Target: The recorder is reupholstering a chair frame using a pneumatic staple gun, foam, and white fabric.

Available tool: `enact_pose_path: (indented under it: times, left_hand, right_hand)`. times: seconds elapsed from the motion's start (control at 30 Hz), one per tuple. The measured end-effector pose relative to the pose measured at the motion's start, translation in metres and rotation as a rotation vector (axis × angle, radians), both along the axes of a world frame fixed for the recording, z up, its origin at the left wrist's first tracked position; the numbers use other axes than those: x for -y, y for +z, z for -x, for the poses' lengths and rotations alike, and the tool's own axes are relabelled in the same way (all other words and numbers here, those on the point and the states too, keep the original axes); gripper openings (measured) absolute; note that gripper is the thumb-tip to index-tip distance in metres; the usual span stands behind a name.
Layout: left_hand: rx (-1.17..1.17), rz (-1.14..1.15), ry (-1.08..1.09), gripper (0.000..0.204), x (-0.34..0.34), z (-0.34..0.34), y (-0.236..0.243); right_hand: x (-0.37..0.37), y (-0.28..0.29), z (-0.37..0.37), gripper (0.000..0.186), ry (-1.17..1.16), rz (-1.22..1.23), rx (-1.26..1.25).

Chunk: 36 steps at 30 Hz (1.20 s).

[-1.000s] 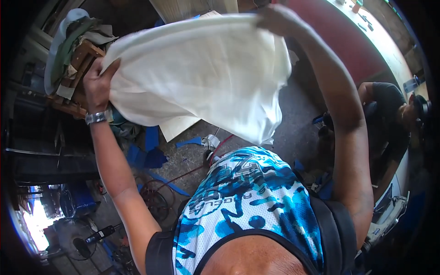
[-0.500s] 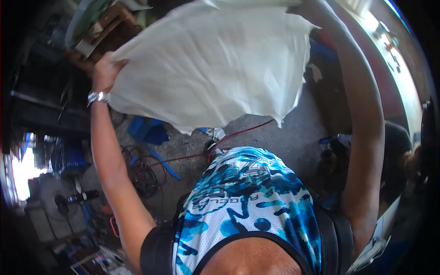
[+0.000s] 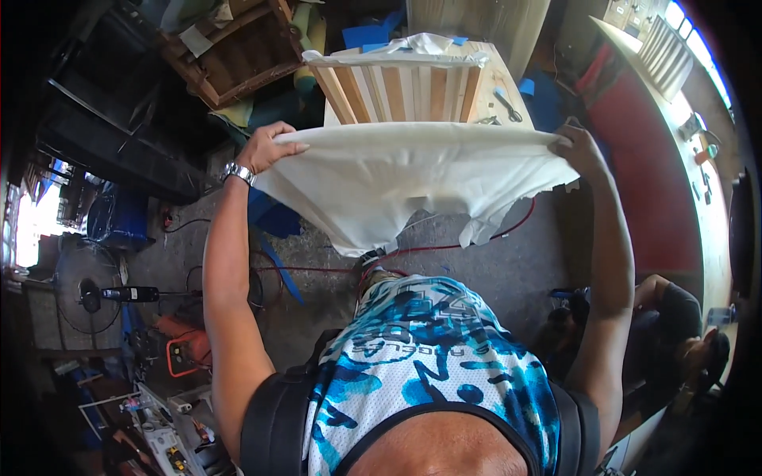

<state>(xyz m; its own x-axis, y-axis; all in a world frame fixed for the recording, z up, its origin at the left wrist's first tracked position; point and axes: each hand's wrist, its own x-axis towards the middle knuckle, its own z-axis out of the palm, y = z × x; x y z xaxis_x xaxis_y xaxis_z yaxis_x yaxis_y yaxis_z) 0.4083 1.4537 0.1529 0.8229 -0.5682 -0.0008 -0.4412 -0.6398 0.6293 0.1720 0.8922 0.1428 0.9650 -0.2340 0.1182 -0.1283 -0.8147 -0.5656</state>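
A cream-white sheet of fabric or hide [image 3: 373, 170] hangs stretched between my two hands, its top edge nearly straight and its lower edge ragged with a notch. At the upper left corner my left hand [image 3: 266, 148], below a metal watch, is closed on it with the thumb on the near side. My right hand [image 3: 579, 149] grips the opposite corner. Just beyond the sheet stands a slatted wooden frame [image 3: 393, 91], with white material along its top rail. The sheet hides the frame's lower part. Scissors [image 3: 508, 105] lie to its right on a pale wooden table [image 3: 494, 75].
Red hose [image 3: 429, 249] and blue scraps [image 3: 279, 271] lie on the floor. A fan [image 3: 89, 293] and an orange machine [image 3: 184, 347] stand at left. A person [image 3: 675, 317] crouches at right, near a long red-sided counter [image 3: 651, 182]. An upturned wooden frame [image 3: 226, 51] is at far left.
Both hands have come down and nearer with the sheet, which was raised and spread wide. Its upper edge is now pulled straight, and the slatted frame and table have come into sight.
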Motion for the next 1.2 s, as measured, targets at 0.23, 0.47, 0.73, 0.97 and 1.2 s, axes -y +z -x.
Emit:
enact_pose_path:
  times: [0.23, 0.47, 0.73, 0.97, 1.2]
  left_hand:
    - [0.484, -0.096, 0.033, 0.015, -0.002, -0.046, 0.009]
    - [0.318, 0.005, 0.148, 0.018, -0.007, -0.102, 0.020]
    - [-0.135, 0.345, -0.007, 0.021, -0.017, -0.191, -0.025]
    - [-0.313, 0.694, 0.036, 0.018, 0.004, -0.211, -0.062]
    - [-0.439, 0.978, 0.060, 0.019, 0.007, -0.207, -0.073]
  right_hand:
    - [-0.003, -0.002, -0.040, 0.022, -0.143, 0.101, 0.109]
    - [0.024, -0.022, -0.060, 0.026, -0.238, -0.419, 0.251]
    - [0.030, -0.026, -0.074, 0.044, -0.463, -1.043, 0.446]
    - [0.032, -0.039, -0.068, 0.034, -0.625, -0.966, 0.416]
    - [0.028, -0.041, -0.046, 0.028, -0.541, -1.016, 0.539]
